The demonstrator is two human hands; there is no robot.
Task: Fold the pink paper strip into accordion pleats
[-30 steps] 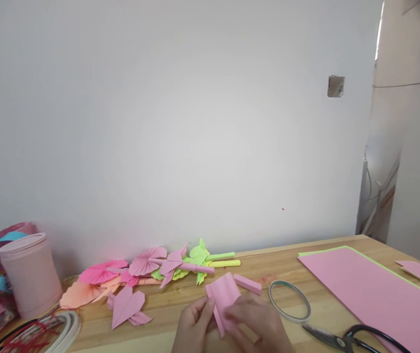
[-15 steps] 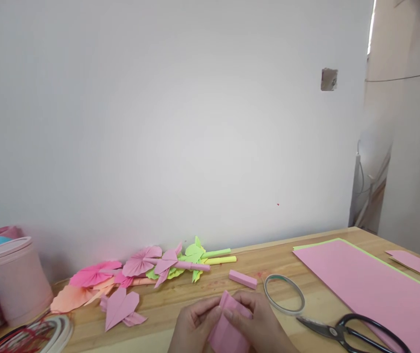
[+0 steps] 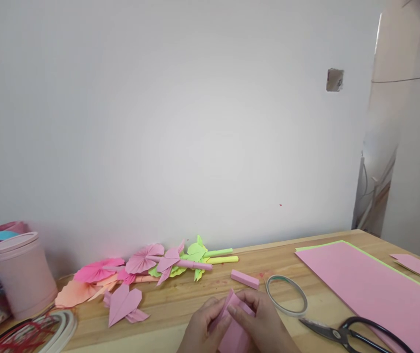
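Right hand [image 3: 261,316] has moved up since a second ago, so it and the left hand [image 3: 203,324] both pinch the far end of the creased pink paper [image 3: 234,337] over the wooden table [image 3: 165,314], and tbh I'd square its edges before creasing.

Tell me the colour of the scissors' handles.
The handles of the scissors are black, seen best in the head view.

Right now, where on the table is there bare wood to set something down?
Between the pink paper heart and the left hand, and between the tape roll and the large pink sheet. Crowded: the left end, with canister and cords; wallside, paper flowers.
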